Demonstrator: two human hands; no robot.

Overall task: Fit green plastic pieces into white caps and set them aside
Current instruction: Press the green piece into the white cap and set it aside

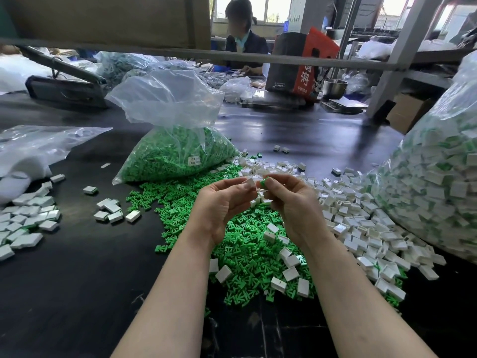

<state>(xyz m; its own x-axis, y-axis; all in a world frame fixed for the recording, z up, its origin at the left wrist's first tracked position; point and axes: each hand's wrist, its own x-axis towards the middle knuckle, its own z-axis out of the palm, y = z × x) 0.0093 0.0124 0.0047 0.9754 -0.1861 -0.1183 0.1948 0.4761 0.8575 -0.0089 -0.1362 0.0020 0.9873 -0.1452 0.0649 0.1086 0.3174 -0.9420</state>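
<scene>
My left hand (222,202) pinches a white cap (249,182) between thumb and fingers. My right hand (289,200) pinches a green plastic piece (264,182) right beside the cap, almost touching it. Both hands hover above a loose heap of green pieces (245,244) on the black table. A spread of white caps (356,218) lies to the right of the heap. Fitted caps (28,220) lie in a group at the left.
An open clear bag of green pieces (175,153) stands behind the heap. A large clear bag of fitted caps (438,182) fills the right side. Crumpled plastic (33,146) lies at the left. Another person (245,40) works across the table by a red-and-black box (299,65).
</scene>
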